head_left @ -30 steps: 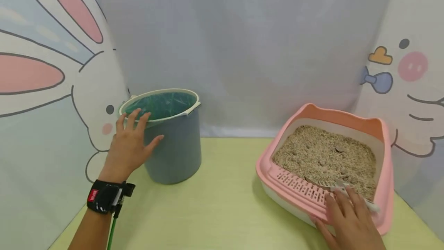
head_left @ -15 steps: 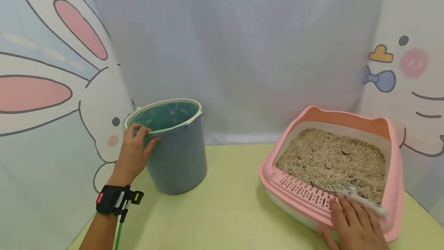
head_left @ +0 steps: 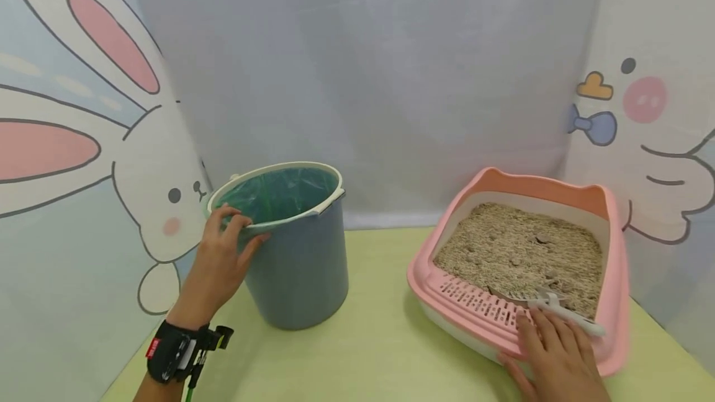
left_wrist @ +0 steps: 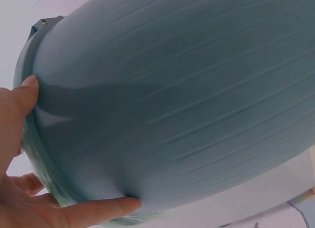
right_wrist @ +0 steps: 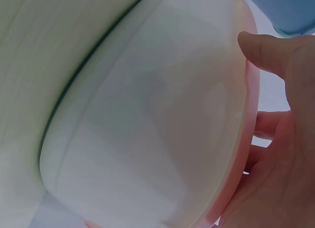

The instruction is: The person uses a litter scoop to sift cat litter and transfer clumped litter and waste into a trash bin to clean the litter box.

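Note:
My left hand (head_left: 220, 262) grips the near left rim of the blue-grey bin (head_left: 298, 272), fingers curled over the edge and thumb against the outside. In the left wrist view the thumb presses under the rim of the bin (left_wrist: 172, 100). My right hand (head_left: 561, 358) rests on the front edge of the pink litter box (head_left: 421, 265), fingers on top and thumb at its outer side. Beside those fingertips a light grey scoop (head_left: 575, 317) lies across the litter (head_left: 519, 253) and the box's front edge. The right wrist view shows the box's white underside (right_wrist: 147, 114).
A clear greenish liner (head_left: 279, 194) lines the bin. The yellow-green table (head_left: 374, 327) lies between bin and box. Behind them hangs a grey cloth (head_left: 380, 92), with printed rabbit and bird figures on the side panels.
My left hand has come down from above the bin's rim and taken hold of it. The bin has moved slightly right, towards the litter box. The right hand stays at the box's front edge.

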